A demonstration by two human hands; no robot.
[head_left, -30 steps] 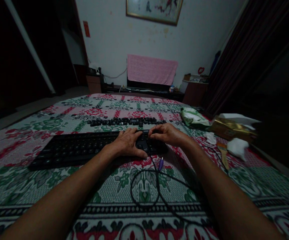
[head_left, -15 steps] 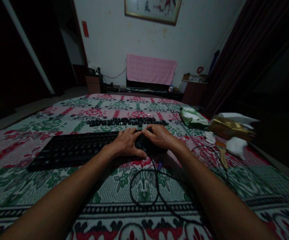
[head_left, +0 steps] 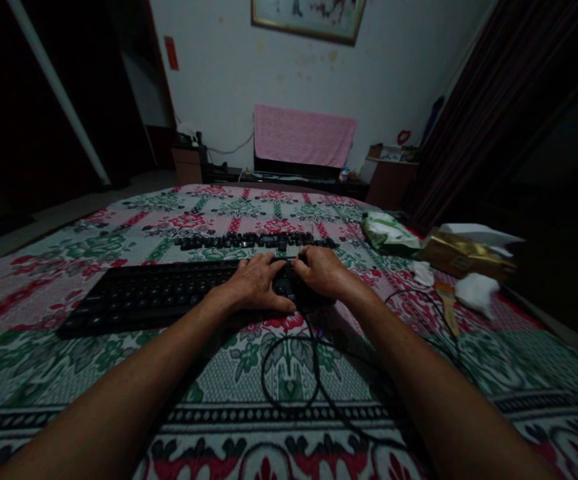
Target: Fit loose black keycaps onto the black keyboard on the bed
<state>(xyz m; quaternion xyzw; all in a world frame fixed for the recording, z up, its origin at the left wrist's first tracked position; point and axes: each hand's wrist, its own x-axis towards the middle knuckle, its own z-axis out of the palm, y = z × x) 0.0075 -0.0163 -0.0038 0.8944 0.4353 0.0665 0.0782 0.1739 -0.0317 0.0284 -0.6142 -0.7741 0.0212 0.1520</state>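
Observation:
A black keyboard (head_left: 153,297) lies on the patterned cloth. My left hand (head_left: 259,283) rests on its right half, thumb and fingers spread apart. Beside it my right hand (head_left: 321,270) is closed over the keyboard's right end, with thumb and forefinger pinched together near the back edge. What they grip is too small and dark to make out; a faint thin line shows just above the knuckles. Behind the keyboard runs a row of loose black keycaps (head_left: 233,241). A black cable (head_left: 289,408) loops in front of the keyboard.
To the right are a green-and-white packet (head_left: 389,232), a gold tissue box (head_left: 469,255), crumpled white tissue (head_left: 476,292) and a flat brush with a wooden handle (head_left: 449,310). A pink towel (head_left: 305,135) hangs at the far wall.
The whole view has shifted slightly. My right hand has tilted a little, its fingers drawn slightly away from my left forefinger. My left hand stays in place on the keyboard.

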